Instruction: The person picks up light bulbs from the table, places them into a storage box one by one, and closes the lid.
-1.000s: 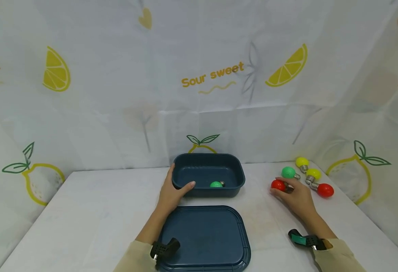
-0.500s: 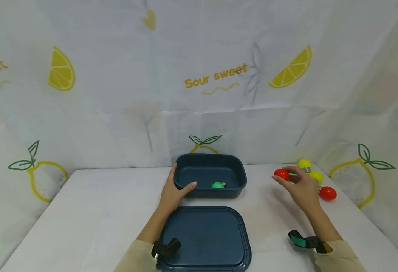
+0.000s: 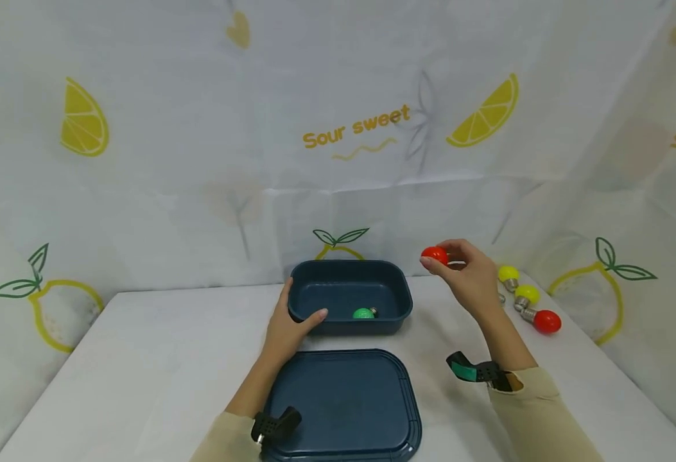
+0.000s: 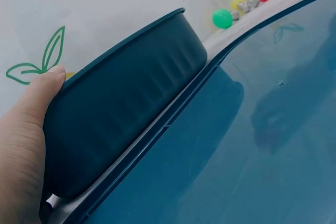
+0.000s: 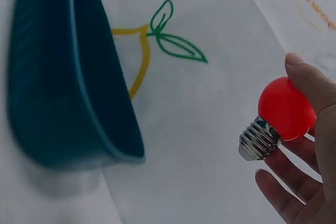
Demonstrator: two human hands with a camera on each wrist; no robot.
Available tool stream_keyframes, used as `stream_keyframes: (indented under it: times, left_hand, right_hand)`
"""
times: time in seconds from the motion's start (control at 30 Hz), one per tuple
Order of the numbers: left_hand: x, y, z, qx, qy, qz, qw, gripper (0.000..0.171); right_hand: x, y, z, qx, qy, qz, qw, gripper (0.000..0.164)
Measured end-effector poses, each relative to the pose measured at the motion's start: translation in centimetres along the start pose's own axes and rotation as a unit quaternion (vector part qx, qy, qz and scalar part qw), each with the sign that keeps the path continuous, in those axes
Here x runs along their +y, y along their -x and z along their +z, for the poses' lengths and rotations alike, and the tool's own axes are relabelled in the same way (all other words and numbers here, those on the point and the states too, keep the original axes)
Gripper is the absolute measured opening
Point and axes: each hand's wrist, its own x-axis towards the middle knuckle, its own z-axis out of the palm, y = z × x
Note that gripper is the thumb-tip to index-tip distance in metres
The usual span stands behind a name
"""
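My right hand (image 3: 469,276) holds a red light bulb (image 3: 434,255) by its round part, raised to the right of a dark blue box (image 3: 349,327). In the right wrist view the bulb's silver screw base (image 5: 259,139) points down and left, away from the thumb. At the box's left end my left hand (image 3: 287,330) grips the wall, its thumb (image 4: 50,80) over the near rim. Inside the box lies a green bulb (image 3: 363,313). The flat blue lid (image 3: 343,404) rests on the table in front of the box, under my left wrist.
Two yellow bulbs (image 3: 526,295) and another red bulb (image 3: 547,321) lie at the table's right edge. A second green bulb (image 4: 222,18) is beside them, mostly hidden by my right hand in the head view. A white printed cloth (image 3: 199,224) hangs behind the table.
My right hand has lifted the red bulb off the table and carried it up and left toward the box. The left hand keeps its place on the box.
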Motion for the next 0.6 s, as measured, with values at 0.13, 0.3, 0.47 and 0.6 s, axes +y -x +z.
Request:
stream_keyframes:
  times: [0.13, 0.3, 0.47, 0.6]
  left_hand:
    - [0.0, -0.1, 0.0, 0.003, 0.0, -0.003, 1.0, 0.106]
    - [0.0, -0.1, 0.2, 0.008, -0.001, -0.006, 0.9999, 0.104]
    - [0.2, -0.3, 0.3, 0.009, 0.003, -0.003, 1.0, 0.104]
    - [0.0, -0.3, 0.1, 0.009, -0.002, -0.008, 0.9999, 0.104]
  right_hand:
    - [-2.7, -1.1, 0.7, 0.012, -0.048, -0.028, 0.998, 0.042]
    - [-4.0, -1.0, 2.1, 0.022, -0.075, -0.048, 0.996, 0.043]
    - [-2.7, -0.6, 4.0, 0.008, -0.082, -0.04, 0.996, 0.043]
    - [-1.9, -0.5, 5.0, -0.015, -0.079, -0.036, 0.996, 0.043]
